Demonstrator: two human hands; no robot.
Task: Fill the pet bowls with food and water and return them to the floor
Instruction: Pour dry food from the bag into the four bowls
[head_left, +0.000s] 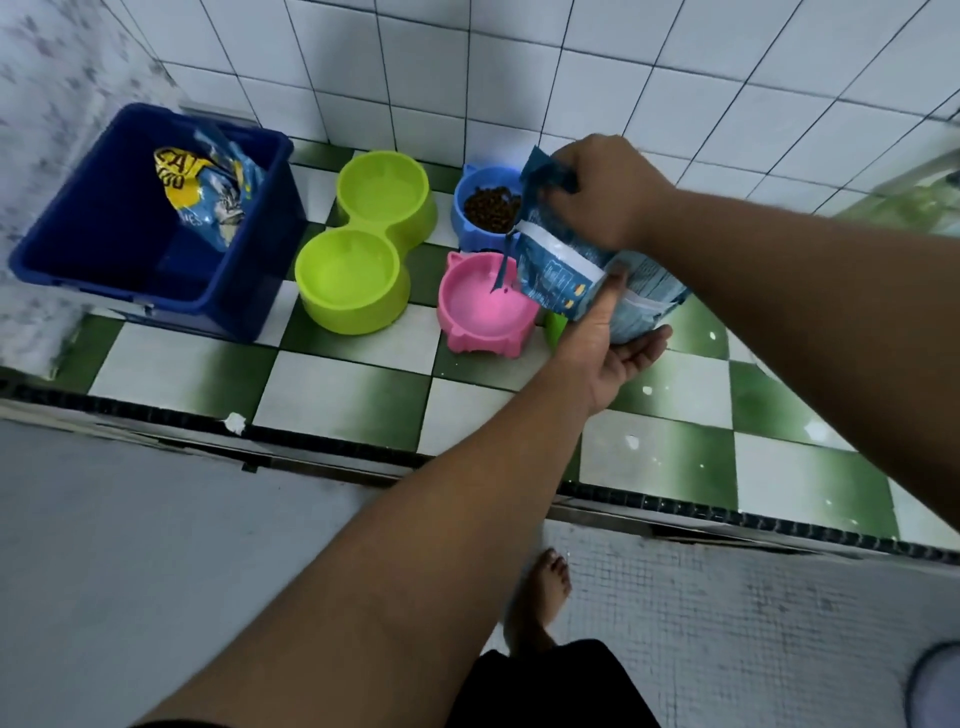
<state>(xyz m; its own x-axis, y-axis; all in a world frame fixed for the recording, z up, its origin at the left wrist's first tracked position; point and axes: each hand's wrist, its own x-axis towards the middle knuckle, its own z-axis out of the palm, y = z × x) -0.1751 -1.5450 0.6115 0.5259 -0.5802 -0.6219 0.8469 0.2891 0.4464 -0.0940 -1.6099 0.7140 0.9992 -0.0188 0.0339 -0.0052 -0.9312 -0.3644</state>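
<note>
Food bag (563, 275) sits right of centre in the upper half of the frame, carried between both my hands. Its long axis slants from the base at lower right up to the torn mouth at upper left. My right hand (602, 192) pinches the crumpled top by the mouth, fingers curled round the foil. My left hand (615, 340) lies palm-up under the base with fingers nearly straight, thumb pressed along the side. The mouth points left, and a loose strip hangs from it over the pink bowl (483, 306), which looks bare and lies just left of and below the opening. My right hand is the nearer one to tip it. Just above it, the blue bowl (480, 228) already holds kibble. Further left is one green double bowl (363, 247) with two wells; I cannot tell if they hold water. At upper left, one blue bin (130, 249) holds a second bag (218, 192). That makes three bowl units and two bags.
</note>
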